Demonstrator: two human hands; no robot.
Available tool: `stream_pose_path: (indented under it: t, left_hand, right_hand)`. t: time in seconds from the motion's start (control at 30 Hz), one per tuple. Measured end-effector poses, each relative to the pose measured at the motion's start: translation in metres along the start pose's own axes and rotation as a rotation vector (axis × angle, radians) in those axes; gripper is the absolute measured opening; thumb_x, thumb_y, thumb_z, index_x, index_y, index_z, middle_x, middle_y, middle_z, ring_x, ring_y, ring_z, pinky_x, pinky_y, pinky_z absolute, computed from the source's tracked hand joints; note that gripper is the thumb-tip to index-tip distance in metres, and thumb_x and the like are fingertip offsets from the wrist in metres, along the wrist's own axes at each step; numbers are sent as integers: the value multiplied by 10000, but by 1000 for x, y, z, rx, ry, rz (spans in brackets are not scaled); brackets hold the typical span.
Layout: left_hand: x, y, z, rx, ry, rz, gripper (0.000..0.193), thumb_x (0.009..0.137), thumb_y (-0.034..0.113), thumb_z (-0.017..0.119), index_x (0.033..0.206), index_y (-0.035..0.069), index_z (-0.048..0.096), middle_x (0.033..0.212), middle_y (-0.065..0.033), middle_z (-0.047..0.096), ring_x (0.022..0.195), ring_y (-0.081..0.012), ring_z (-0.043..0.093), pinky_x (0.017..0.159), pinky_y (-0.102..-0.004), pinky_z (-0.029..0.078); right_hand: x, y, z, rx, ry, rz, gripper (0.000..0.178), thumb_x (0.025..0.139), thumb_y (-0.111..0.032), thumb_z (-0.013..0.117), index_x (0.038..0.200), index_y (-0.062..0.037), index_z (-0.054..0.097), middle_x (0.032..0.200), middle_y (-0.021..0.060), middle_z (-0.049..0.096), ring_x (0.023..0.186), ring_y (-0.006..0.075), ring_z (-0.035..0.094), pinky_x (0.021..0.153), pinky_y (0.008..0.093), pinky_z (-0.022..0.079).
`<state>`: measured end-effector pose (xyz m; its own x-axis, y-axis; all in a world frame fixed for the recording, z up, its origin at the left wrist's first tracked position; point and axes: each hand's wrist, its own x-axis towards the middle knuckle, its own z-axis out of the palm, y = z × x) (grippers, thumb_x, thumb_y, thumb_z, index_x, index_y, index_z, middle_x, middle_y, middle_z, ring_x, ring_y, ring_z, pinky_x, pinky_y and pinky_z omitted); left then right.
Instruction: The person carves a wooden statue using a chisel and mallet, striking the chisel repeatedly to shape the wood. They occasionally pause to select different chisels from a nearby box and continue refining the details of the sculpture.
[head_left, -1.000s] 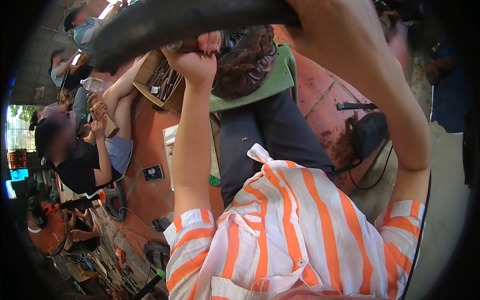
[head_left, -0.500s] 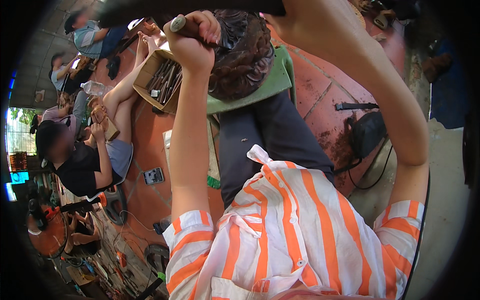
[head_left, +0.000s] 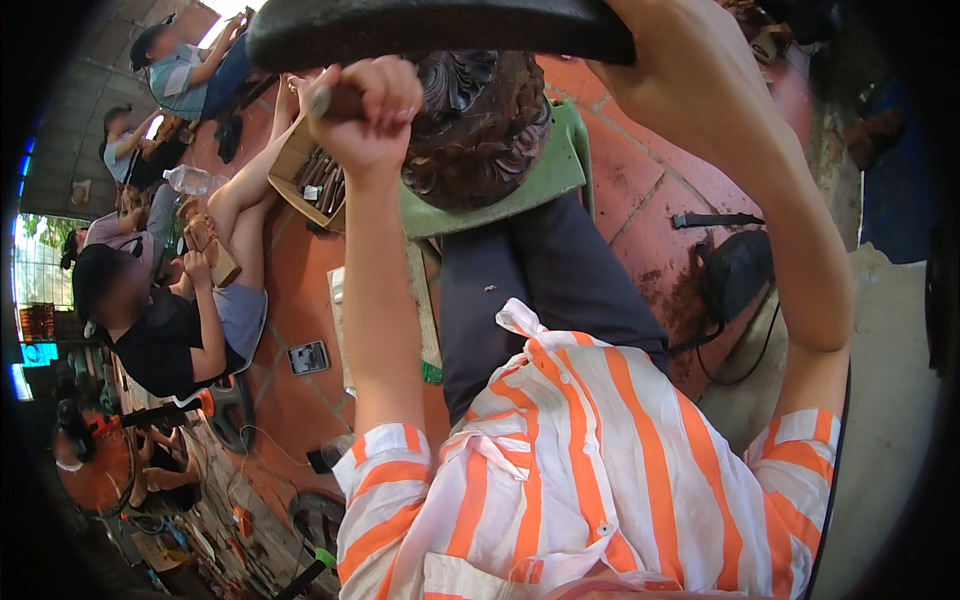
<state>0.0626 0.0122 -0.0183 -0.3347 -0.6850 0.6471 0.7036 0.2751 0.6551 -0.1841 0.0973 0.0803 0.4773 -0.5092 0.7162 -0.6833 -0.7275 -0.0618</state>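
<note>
My left hand [head_left: 368,108] is closed round the handle of a carving chisel [head_left: 342,102], whose butt end faces up to the left. The chisel's blade cannot be seen. Close by on the right is a dark, rounded wooden carving [head_left: 475,140] with leafy relief, resting on a green plastic seat [head_left: 530,203] beyond my knees. Across the top runs a dark, thick wooden mallet [head_left: 430,32], above my left hand and the carving. My right hand [head_left: 630,28] is at its right end, apparently gripping it; most of the fingers are hidden or cut off by the upper edge.
A cardboard box [head_left: 290,172] of several chisels stands left of the seat. On the tiled floor lie a phone [head_left: 308,357] and a black bag [head_left: 738,270]. A seated person [head_left: 165,330] holds a wooden piece at left; a fan [head_left: 95,460] stands below.
The mallet has come down from the upper edge and shows much more. My left hand with the chisel has shifted slightly left and down, uncovering more of the carving's top.
</note>
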Motion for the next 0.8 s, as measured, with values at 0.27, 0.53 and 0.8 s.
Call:
stream_pose_path:
  t: [0.27, 0.53, 0.8]
  left_hand:
    - [-10, 12, 33, -40, 117, 162, 456, 882, 389, 309, 558, 79, 390, 553, -45, 347, 529, -171, 352, 514, -300, 314]
    - [-14, -11, 33, 54, 397, 53, 512, 763, 533, 431, 519, 88, 365, 517, -17, 321, 530, -187, 359, 555, -310, 288]
    - [-19, -25, 36, 207, 378, 110, 503, 756, 526, 411, 527, 80, 376, 509, -20, 328, 506, -173, 344, 529, -306, 290]
  right_hand:
    - [-4, 9, 11, 100, -30, 57, 313, 664, 28, 593, 963, -12, 511, 741, 169, 556, 740, 382, 569, 623, 406, 435]
    - [-5, 4, 14, 138, -1, -33, 356, 621, 32, 602, 962, -22, 516, 790, 164, 556, 762, 374, 567, 640, 403, 436]
    - [-4, -2, 6, 144, -55, -19, 363, 614, 25, 617, 959, -23, 514, 780, 160, 557, 767, 369, 572, 635, 402, 437]
